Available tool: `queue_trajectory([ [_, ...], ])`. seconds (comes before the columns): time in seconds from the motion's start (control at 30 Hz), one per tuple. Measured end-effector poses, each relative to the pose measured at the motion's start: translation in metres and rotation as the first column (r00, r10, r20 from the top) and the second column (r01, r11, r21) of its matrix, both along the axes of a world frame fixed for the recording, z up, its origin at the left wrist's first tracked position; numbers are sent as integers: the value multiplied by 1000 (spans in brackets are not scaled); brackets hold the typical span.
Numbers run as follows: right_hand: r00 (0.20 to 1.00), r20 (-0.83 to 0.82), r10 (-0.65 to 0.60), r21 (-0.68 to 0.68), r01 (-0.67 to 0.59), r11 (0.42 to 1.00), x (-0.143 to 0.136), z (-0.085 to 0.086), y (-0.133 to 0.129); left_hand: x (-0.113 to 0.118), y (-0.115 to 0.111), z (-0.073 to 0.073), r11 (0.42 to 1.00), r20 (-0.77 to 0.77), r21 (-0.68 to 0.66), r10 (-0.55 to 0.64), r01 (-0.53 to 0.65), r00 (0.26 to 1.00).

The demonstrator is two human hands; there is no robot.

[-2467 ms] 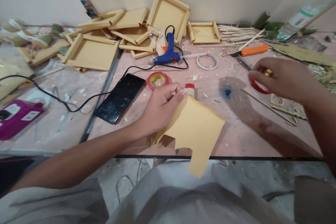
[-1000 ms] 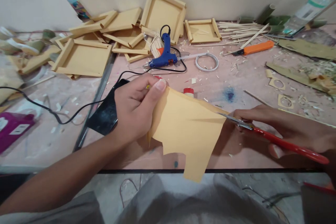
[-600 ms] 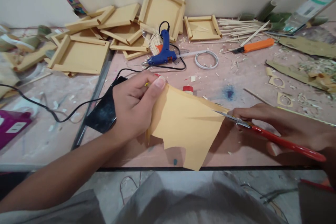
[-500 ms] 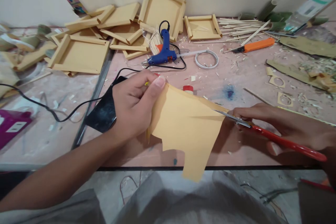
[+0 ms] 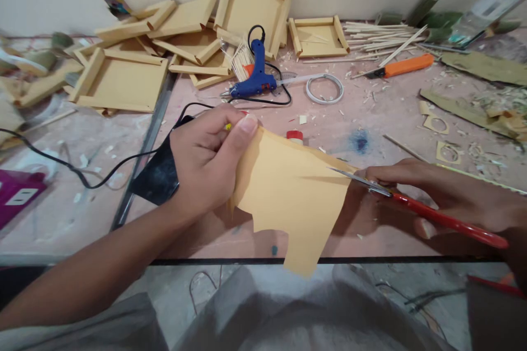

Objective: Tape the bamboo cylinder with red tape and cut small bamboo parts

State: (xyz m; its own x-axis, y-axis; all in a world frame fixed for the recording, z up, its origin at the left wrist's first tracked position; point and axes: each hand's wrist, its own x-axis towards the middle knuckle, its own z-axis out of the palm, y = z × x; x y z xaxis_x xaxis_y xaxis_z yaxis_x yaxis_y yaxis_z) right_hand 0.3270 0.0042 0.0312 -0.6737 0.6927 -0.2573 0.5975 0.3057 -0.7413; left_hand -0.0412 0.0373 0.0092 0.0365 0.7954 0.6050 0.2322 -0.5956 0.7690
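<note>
A sheet of yellow-tan paper (image 5: 294,186), with a stepped lower edge, is pinched at its upper left corner between the thumb and fingers of my left hand (image 5: 209,159). My right hand (image 5: 428,192) grips red-handled scissors (image 5: 436,213), partly hiding their handles. One scissor blade lies over the right part of the paper, its tip pointing left; the other blade is hidden behind the sheet. Just behind the paper's top edge stands a small red-capped item (image 5: 295,136). Beneath my left hand lies a black phone-like slab (image 5: 154,181).
Behind the paper lie a blue glue gun (image 5: 257,79) with a black cord, a roll of white tape (image 5: 324,89) and an orange cutter knife (image 5: 405,66). Cardboard trays (image 5: 119,79) pile up at the back left. Thin sticks (image 5: 370,38), a plastic bottle (image 5: 486,8) and shavings occupy the right.
The scissors' blade reaches slightly farther left across the paper. Both hands keep their grips, and the whole view has shifted a little.
</note>
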Motion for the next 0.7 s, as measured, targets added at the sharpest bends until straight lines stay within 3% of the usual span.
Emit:
queue_trajectory([
  [0.23,998,-8,-62,-4,62,998,-1,1,0,-3,3,-3,997,-45,75,-7,10,999],
  [0.4,1000,-13,6,-37,-7,999,-2,1,5,-5,4,-2,993,-70,120,-7,16,998],
  [0.63,996,0,-91,89,90,992,0,1,1,-6,3,-1,989,-93,148,3,11,996],
  [0.7,997,-4,-80,70,80,994,-1,3,0,-6,3,-1,989,-95,148,9,5,995],
])
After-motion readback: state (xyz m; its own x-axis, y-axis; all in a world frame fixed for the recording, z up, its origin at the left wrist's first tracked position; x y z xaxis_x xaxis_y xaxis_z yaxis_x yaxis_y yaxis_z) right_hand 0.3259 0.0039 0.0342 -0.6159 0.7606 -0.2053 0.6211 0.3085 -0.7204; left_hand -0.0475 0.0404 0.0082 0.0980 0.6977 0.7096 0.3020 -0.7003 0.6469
